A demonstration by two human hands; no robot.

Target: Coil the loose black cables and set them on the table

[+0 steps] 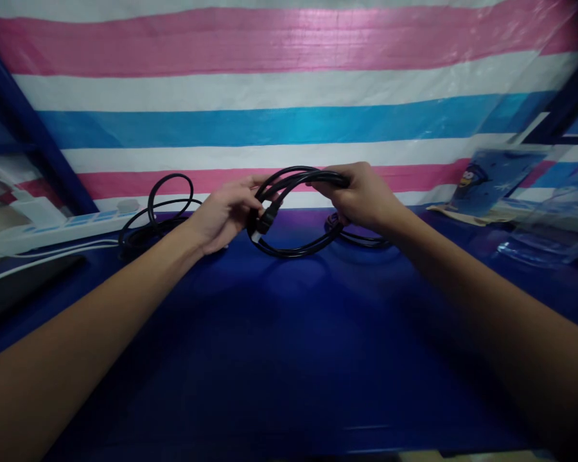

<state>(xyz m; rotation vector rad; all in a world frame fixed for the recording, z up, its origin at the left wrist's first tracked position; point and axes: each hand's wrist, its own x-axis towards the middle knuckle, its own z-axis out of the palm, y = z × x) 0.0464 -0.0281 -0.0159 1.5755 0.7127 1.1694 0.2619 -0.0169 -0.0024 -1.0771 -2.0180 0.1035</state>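
A coiled black cable point(293, 251) is held up above the blue table, its loops forming a rough ring between my hands. My right hand point(361, 196) is closed round the bundled loops on the ring's right side. At the left side, my left hand point(231, 208) pinches the coil with its fingers, close to a black connector point(266, 219) with a pale tip. Part of the left fingers is hidden behind the cable. Behind my left wrist, another black cable point(171, 176) rests in loose loops on the table.
A white power strip point(91, 221) with a white plug-in charger point(38, 210) lies at the left, near a dark flat object point(29, 285). On the right are a blue printed pouch point(494, 179) and a clear plastic container point(544, 224). Striped sheeting point(270, 90) hangs behind the blue table point(289, 346).
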